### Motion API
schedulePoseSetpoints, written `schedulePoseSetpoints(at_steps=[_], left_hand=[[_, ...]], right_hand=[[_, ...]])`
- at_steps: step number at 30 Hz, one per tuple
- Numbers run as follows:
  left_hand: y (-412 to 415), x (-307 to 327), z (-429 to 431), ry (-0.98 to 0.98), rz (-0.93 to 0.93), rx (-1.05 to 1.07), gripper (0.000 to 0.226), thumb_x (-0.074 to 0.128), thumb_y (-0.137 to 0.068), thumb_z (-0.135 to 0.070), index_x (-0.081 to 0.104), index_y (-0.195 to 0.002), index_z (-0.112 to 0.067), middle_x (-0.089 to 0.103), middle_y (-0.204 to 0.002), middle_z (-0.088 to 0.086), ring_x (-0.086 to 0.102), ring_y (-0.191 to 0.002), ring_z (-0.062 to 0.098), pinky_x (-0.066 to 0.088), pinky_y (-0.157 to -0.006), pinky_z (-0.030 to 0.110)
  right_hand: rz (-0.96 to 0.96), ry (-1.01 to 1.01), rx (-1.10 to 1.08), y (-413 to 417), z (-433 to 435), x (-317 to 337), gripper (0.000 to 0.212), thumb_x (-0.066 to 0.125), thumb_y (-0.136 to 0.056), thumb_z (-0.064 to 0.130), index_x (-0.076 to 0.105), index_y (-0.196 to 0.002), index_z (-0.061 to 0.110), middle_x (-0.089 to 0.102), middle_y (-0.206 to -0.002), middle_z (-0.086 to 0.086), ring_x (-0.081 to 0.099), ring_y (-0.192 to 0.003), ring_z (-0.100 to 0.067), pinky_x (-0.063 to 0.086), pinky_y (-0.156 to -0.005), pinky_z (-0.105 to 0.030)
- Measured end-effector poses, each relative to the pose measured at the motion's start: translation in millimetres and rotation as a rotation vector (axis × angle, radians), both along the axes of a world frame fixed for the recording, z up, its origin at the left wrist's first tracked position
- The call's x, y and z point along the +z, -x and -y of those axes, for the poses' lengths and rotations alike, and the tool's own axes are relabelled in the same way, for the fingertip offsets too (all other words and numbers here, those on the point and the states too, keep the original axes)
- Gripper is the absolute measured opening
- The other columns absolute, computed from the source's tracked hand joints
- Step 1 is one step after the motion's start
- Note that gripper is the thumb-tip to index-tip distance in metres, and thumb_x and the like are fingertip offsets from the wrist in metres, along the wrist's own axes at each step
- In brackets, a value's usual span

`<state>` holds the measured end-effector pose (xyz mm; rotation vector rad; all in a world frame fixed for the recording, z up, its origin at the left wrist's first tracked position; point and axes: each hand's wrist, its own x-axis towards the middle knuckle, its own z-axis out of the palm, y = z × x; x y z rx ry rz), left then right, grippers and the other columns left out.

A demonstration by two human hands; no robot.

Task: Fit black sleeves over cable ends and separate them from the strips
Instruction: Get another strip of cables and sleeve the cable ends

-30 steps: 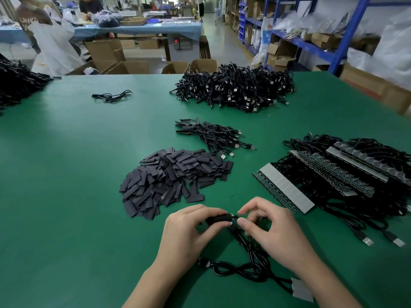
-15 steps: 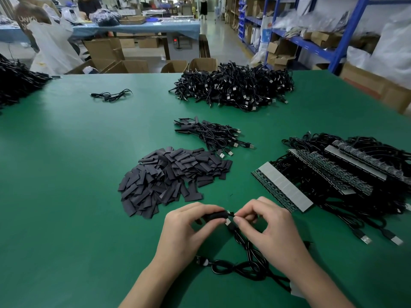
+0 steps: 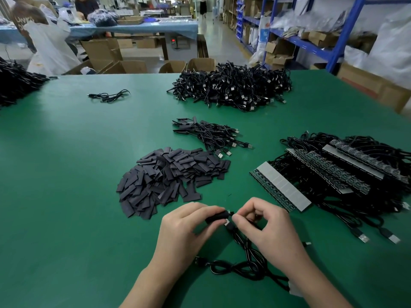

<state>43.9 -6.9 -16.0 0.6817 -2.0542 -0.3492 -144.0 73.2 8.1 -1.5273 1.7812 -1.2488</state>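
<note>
My left hand (image 3: 189, 227) pinches a black sleeve (image 3: 216, 216) between thumb and fingers. My right hand (image 3: 266, 227) pinches the cable end (image 3: 230, 213) that pokes out of the sleeve's right side. The black cable (image 3: 242, 263) loops on the green table below my hands. A heap of loose black sleeves (image 3: 171, 176) lies just beyond my left hand. Cables still on their strips (image 3: 282, 187) lie in a stack at the right.
A small bundle of sleeved cables (image 3: 213, 134) lies past the sleeve heap. A large cable pile (image 3: 231, 87) sits at the table's far edge, another pile (image 3: 15, 83) at far left, and one loose cable (image 3: 109, 96). Boxes and blue shelving stand behind.
My hands have drawn slightly closer together around the sleeve and the cable end. The sleeve sits a little further over the end. The piles have not moved.
</note>
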Motion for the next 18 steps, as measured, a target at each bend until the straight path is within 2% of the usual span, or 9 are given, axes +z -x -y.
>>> schedulePoseSetpoints(at_steps=[4, 7, 11, 15, 18], left_hand=[[-1.2, -1.4, 0.8, 0.088, 0.010, 0.002, 0.018, 0.076, -0.094, -0.034, 0.079, -0.102, -0.018, 0.074, -0.093, -0.010, 0.068, -0.080, 0.007, 0.056, -0.069, 0.026], [-2.0, -2.2, 1.2, 0.137, 0.015, -0.001, 0.017, 0.076, -0.095, -0.033, 0.078, -0.103, -0.018, 0.073, -0.093, -0.011, 0.066, -0.079, 0.007, 0.055, -0.070, 0.024], [-1.0, -3.1, 1.9, 0.170, 0.017, -0.018, 0.016, 0.078, -0.094, -0.029, 0.078, -0.102, -0.016, 0.073, -0.092, -0.009, 0.066, -0.078, 0.010, 0.055, -0.068, 0.026], [-0.6, -1.5, 2.9, 0.197, 0.051, -0.054, 0.013, 0.076, -0.096, -0.028, 0.077, -0.103, -0.017, 0.071, -0.092, -0.009, 0.066, -0.078, 0.011, 0.055, -0.068, 0.026], [-1.1, -0.6, 3.3, 0.184, 0.062, -0.070, 0.015, 0.075, -0.097, -0.030, 0.077, -0.103, -0.017, 0.071, -0.092, -0.010, 0.065, -0.079, 0.008, 0.055, -0.069, 0.024]], right_hand=[[0.089, -0.050, 0.016, -0.4, 0.1, 2.3, 0.016, 0.076, -0.084, 0.035, 0.067, -0.075, 0.026, 0.061, -0.065, 0.002, 0.053, -0.060, -0.001, 0.046, -0.060, -0.019], [0.141, -0.077, 0.037, -0.7, -0.1, 2.1, 0.031, 0.071, -0.077, 0.053, 0.067, -0.074, 0.022, 0.060, -0.066, -0.006, 0.050, -0.059, -0.004, 0.047, -0.060, -0.030], [0.182, -0.087, 0.064, 1.4, 2.3, -0.2, 0.036, 0.068, -0.072, 0.056, 0.067, -0.074, 0.020, 0.057, -0.066, -0.013, 0.047, -0.060, -0.009, 0.043, -0.059, -0.029], [0.243, -0.105, 0.109, 4.7, 3.4, -2.5, 0.033, 0.071, -0.072, 0.054, 0.066, -0.074, 0.021, 0.050, -0.061, 0.003, 0.044, -0.060, -0.011, 0.040, -0.059, -0.025], [0.218, -0.113, 0.137, 5.8, 3.5, -3.3, 0.021, 0.076, -0.080, 0.044, 0.068, -0.076, 0.025, 0.056, -0.063, 0.007, 0.051, -0.063, -0.008, 0.046, -0.064, -0.026]])
